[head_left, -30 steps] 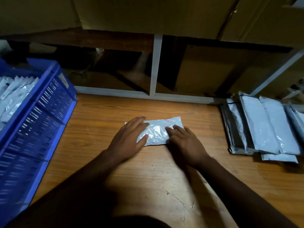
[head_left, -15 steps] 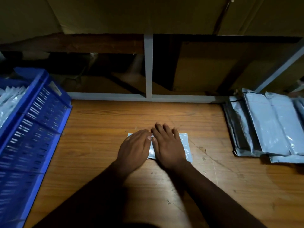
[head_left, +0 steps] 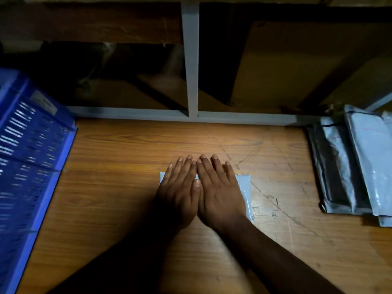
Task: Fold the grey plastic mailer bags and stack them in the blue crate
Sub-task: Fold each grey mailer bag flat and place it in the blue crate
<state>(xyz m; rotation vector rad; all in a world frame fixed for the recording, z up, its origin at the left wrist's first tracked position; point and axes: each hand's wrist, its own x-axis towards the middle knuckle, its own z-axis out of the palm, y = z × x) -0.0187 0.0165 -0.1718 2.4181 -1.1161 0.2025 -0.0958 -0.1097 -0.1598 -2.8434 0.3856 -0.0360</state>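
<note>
On the table: a folded grey plastic mailer bag point(head_left: 244, 194) lies flat on the scratched wooden tabletop point(head_left: 131, 187); every place below is given from this bag.
Left hand point(head_left: 179, 193): fingers straight and together, palm pressing down flat on the bag's left half, gripping nothing.
Right hand point(head_left: 219, 193): likewise flat with straight fingers, pressing the bag's middle, its edge touching the left hand; only a strip of the bag shows to its right.
Blue slatted plastic crate point(head_left: 31, 158): well to the left of the bag, at the table's edge; its inside is out of view.
Pile of unfolded grey plastic mailers point(head_left: 356, 166): well to the right of the bag, overlapping one another.
Grey metal shelf frame point(head_left: 191, 81): beyond the bag, along the table's back edge.
Step, as judged: flattening the crease before the bag goes to the crate.
Risk, spring-back: slick plastic holding trapped air may unfold once the palms lift.
Risk, sliding: neither hand grasps the bag, so a sideways push could skid it or skew the fold.
Risk, carrying: lifted by one edge, it may open on the way left.
</note>
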